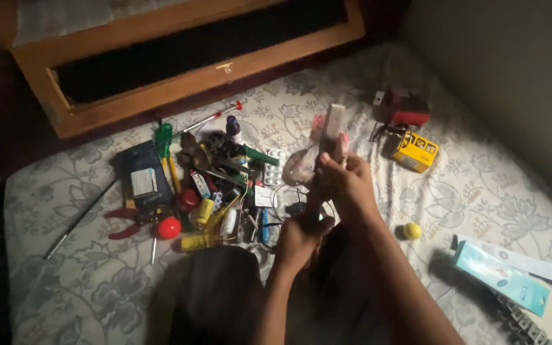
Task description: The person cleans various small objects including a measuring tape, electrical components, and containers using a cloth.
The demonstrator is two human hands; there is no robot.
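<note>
Both hands are up over the bed [455,191], gripping one long, thin grey tool [332,128] that stands nearly upright. The right hand [343,182] wraps its upper shaft, and the left hand [298,239] is closed around the lower end. The light is dim, so the grip is hard to judge. If either hand loosens, the tool could tip forward into the pile of screwdrivers [209,185] just left of the hands. The yellow ball [411,230] to the right could roll on the soft bedding.
</note>
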